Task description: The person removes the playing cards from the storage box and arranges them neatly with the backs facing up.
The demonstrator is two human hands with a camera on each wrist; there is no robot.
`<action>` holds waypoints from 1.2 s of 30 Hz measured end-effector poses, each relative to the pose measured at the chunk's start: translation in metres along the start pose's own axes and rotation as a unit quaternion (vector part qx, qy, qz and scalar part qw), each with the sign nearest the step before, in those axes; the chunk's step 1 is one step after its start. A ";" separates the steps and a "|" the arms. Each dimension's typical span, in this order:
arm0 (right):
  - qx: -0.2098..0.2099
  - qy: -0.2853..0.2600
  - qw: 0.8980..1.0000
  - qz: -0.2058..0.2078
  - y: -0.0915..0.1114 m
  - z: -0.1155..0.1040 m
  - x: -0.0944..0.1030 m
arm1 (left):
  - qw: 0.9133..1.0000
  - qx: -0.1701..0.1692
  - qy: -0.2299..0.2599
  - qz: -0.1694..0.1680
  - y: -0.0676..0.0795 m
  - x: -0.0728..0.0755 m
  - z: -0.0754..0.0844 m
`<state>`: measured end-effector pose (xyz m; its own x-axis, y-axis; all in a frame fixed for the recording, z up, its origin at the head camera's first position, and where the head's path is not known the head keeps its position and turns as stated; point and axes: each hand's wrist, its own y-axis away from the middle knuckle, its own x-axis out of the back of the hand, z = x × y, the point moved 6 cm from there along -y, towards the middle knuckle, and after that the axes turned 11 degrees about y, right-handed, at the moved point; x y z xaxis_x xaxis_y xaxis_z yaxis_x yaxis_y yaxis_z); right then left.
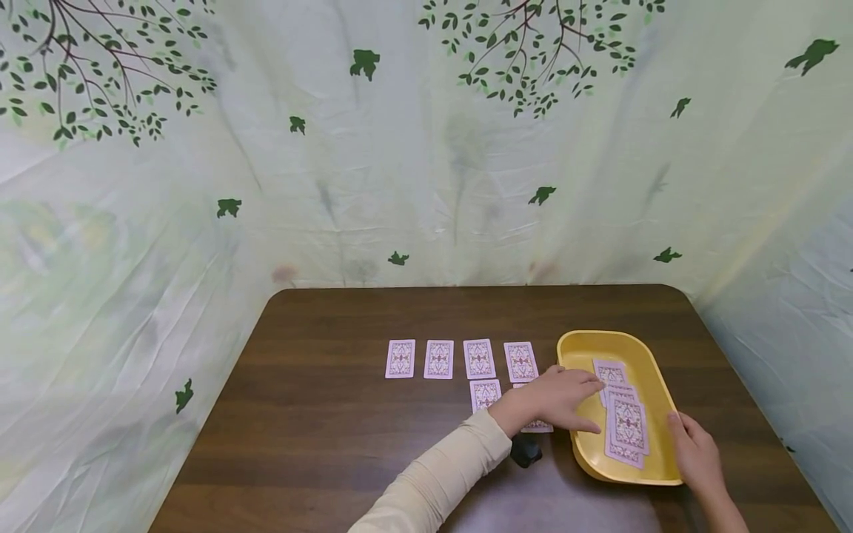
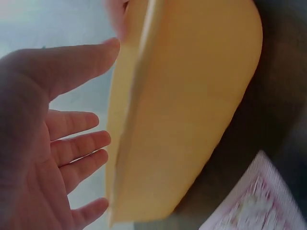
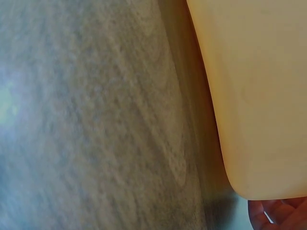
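Observation:
A yellow plastic tray stands at the table's right side, with several playing cards overlapping face down in it. My right hand grips the tray's right rim, thumb on top. Over the tray's left rim reaches my left hand, its thumb and fingers spread and nothing held. In the left wrist view those fingers lie apart beside the tray wall. Left of the tray, cards lie face down in a row. My left hand and forearm partly cover more cards in front of it.
The brown wooden table ends at a printed cloth backdrop with leaves. A black object shows beneath my left wrist. One card is close to the tray's left side in the left wrist view.

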<state>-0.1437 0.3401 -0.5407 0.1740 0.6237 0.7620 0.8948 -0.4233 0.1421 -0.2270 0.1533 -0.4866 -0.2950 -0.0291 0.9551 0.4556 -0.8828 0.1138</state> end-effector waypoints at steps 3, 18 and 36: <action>0.002 0.002 1.000 0.000 0.000 0.001 0.000 | 1.000 0.007 -0.002 -0.016 -0.009 -0.009 0.006; 0.020 -0.001 1.000 0.014 0.000 0.001 0.003 | 0.997 0.005 -0.032 -0.066 -0.043 -0.036 0.030; 0.003 -0.004 1.000 0.002 0.000 0.001 0.001 | 0.988 0.068 -0.081 -0.113 -0.057 -0.060 0.035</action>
<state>-0.1427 0.3411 -0.5401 0.1802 0.6275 0.7574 0.8970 -0.4208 0.1352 -0.2063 0.2218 -0.5412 -0.2694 0.2458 0.9311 0.5061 -0.7865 0.3541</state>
